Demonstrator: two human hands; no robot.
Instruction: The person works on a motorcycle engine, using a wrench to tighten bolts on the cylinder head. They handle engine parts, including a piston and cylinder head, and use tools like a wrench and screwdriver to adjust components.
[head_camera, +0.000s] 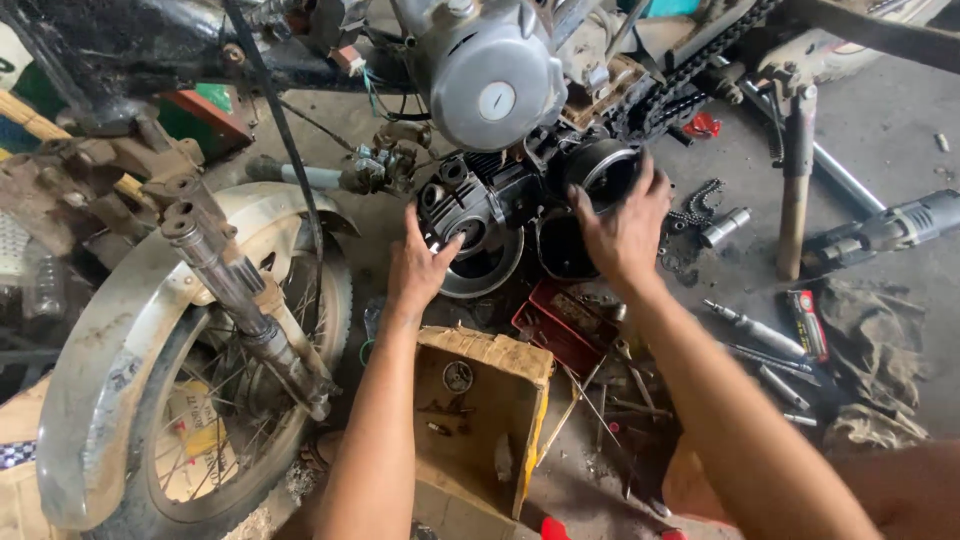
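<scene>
I have both hands up on the cylinder head (470, 205), the dark finned block just left of the middle of the frame, below the big silver engine cover (490, 85). My left hand (420, 265) lies open against its lower left face, fingers spread and thumb hooked toward the round port, steadying it rather than clamping it. My right hand (625, 230) is spread over the black cylinder (600, 170) to the right, fingers curled round its far rim; whether they truly pinch it I cannot tell, since the back of the hand covers the contact. I judge the two hands are set wide so the part stays square on its studs. The cardboard box (480, 420) sits low in the middle, close under my forearms, with the red tray (555, 325) of small parts just beside it, both within reach. The front wheel (190, 400) fills the lower left. The drive chain (690, 75) runs off the upper edge, and the power tool (890, 230) at right is cut off by the frame.
</scene>
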